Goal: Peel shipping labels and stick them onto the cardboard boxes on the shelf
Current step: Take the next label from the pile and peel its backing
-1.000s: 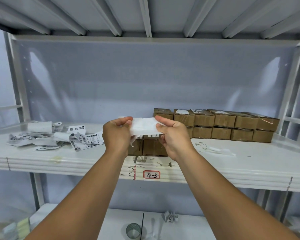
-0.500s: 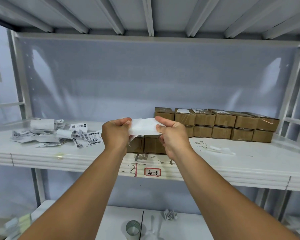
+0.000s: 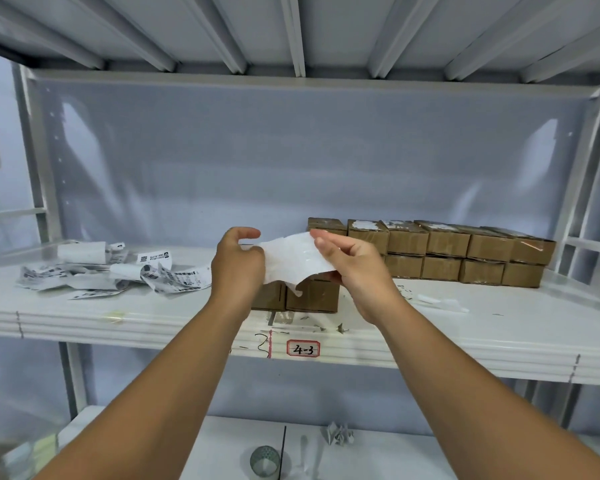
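Head camera looks along two bare forearms reaching out to a white metal shelf (image 3: pixel 499 327), and both hands are busy with one thing: a white label sheet (image 3: pixel 291 261) held up in the air just in front of the shelf's middle. On the left, the left hand (image 3: pixel 238 268) has its fingers curled in around the sheet's left edge, index finger lifted a little above the rest. On the right, the right hand (image 3: pixel 354 271) pinches the sheet's top right corner, thumb on the near face, fingers tucked behind. The sheet hangs wrinkled between them, its lower edge ragged, and it partly hides two cardboard boxes (image 3: pixel 312 296) standing side by side on the shelf right behind it. Farther right, a long row of boxes (image 3: pixel 465 251) is stacked two high against the back panel, some tops showing torn white patches. Far left on the shelf lies a loose heap of printed labels (image 3: pixel 118 271), curled and overlapping. Small paper scraps (image 3: pixel 440 303) litter the surface right of the hands. A red-bordered tag (image 3: pixel 302 348) reading 4-3 sits on the shelf's front lip. Down below, on the lower shelf (image 3: pixel 378 455), there is a metal mesh ring (image 3: pixel 264 462) and a crumpled wad of paper (image 3: pixel 338 434).
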